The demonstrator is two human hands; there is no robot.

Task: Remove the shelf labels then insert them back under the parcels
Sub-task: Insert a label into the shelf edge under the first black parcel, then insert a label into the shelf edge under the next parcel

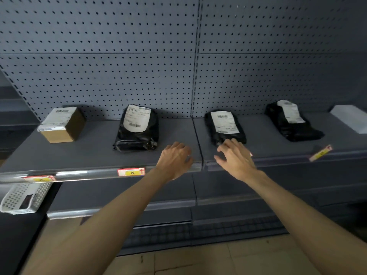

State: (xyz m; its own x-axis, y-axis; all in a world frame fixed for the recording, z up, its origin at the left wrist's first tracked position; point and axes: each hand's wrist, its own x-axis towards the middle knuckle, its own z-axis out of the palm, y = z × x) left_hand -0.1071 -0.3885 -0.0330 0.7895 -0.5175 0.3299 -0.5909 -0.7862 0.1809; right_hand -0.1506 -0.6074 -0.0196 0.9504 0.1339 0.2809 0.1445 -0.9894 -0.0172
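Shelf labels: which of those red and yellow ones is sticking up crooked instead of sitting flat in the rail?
The far-right label, below the rightmost black parcel. It tilts upward; the other two visible lie flat.

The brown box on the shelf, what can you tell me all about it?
The brown box is a small cardboard parcel, closed, with a white barcoded shipping label stuck on top. It sits flat on the grey shelf at the far left, turned slightly, near the pegboard wall. Nothing touches it but the shelf; both hands are far away.
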